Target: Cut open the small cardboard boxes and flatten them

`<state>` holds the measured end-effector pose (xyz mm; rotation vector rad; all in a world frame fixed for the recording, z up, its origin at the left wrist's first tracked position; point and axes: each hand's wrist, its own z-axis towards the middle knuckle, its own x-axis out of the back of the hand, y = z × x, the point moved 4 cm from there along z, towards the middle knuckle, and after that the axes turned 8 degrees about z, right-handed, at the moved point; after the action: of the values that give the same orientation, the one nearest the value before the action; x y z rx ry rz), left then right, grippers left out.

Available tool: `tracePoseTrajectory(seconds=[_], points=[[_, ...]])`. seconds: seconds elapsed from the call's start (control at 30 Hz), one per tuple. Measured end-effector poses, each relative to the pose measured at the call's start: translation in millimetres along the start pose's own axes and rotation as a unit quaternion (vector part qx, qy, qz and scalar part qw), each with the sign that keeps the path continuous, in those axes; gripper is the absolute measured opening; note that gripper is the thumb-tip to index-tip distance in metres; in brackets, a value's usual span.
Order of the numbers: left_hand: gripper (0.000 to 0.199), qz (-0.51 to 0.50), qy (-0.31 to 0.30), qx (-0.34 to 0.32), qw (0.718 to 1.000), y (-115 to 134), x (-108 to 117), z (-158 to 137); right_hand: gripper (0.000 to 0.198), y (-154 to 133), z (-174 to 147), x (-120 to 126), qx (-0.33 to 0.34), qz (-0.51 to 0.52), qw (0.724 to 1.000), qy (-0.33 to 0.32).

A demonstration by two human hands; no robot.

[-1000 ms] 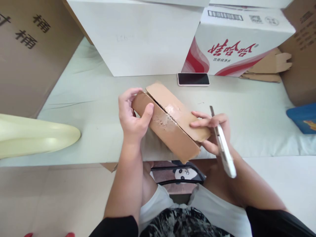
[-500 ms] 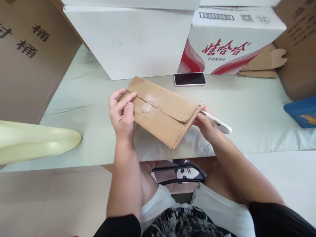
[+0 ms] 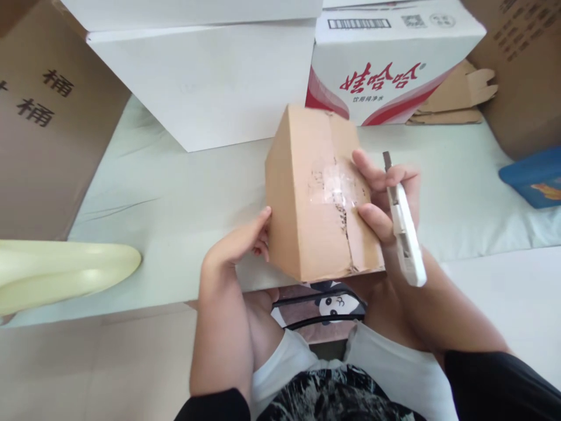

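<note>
**Box between two hands, cutter in the right**

The right hand (image 3: pixel 409 193) is closed around the cutter (image 3: pixel 409 240), blade out and pointing away from the person, with fingertips also on the taped face of the box (image 3: pixel 319 234). The left hand (image 3: pixel 239 240) touches the box's left side; whether it grips, I cannot tell. The box is over the table's (image 3: pixel 188 199) near edge. Behind it stand a white carton (image 3: pixel 210 88) and a printed carton (image 3: pixel 385 88).
</note>
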<state>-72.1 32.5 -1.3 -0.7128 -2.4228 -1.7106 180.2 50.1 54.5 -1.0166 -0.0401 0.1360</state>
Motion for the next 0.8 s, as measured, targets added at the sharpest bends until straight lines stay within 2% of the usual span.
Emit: tracePoseTrajectory(seconds=[0.03,0.07,0.1,0.13,0.2,0.23,0.27,0.3,0.37,0.43,0.5,0.57,0.67,0.8], points=[[0.068,0.020,-0.080,0.057,0.995,0,-6,-2,0.044,0,-1,2,-0.022,0.006,1.000,-0.007],[0.065,0.045,-0.130,0.096,0.986,0,-8,-3,0.040,1,-3,3,-0.045,0.010,0.999,-0.016],[0.061,0.071,-0.127,0.109,0.983,0,-7,-2,0.037,3,-4,5,-0.071,0.010,0.997,-0.025],[0.057,0.088,-0.066,0.091,0.990,2,-2,1,0.035,6,-6,7,-0.096,0.007,0.995,-0.035],[0.064,0.094,0.104,-0.013,0.990,9,9,7,0.035,13,-9,9,-0.134,-0.007,0.989,-0.058],[0.071,0.087,0.176,-0.083,0.977,14,12,8,0.036,16,-10,9,-0.144,-0.014,0.987,-0.068],[0.074,0.085,0.221,-0.156,0.959,18,12,6,0.037,17,-10,9,-0.146,-0.019,0.986,-0.074],[0.073,0.093,0.236,-0.227,0.940,23,9,5,0.038,17,-10,8,-0.140,-0.025,0.987,-0.075],[0.060,0.136,0.223,-0.335,0.905,30,-1,0,0.038,14,-7,7,-0.117,-0.035,0.991,-0.045],[0.052,0.183,0.213,-0.381,0.881,34,-10,-3,0.037,4,-1,10,-0.089,-0.043,0.994,0.037],[0.050,0.207,0.217,-0.391,0.870,36,-17,-5,0.035,-8,4,12,-0.080,-0.031,0.990,0.110],[0.050,0.215,0.228,-0.389,0.866,36,-23,-7,0.036,-20,10,12,-0.086,-0.004,0.987,0.133],[0.046,0.221,0.252,-0.387,0.859,37,-33,-10,0.040,-35,13,6,-0.095,0.013,0.989,0.116],[0.041,0.218,0.286,-0.398,0.844,42,-46,-15,0.026,-38,6,-6,-0.142,-0.044,0.988,0.052]])
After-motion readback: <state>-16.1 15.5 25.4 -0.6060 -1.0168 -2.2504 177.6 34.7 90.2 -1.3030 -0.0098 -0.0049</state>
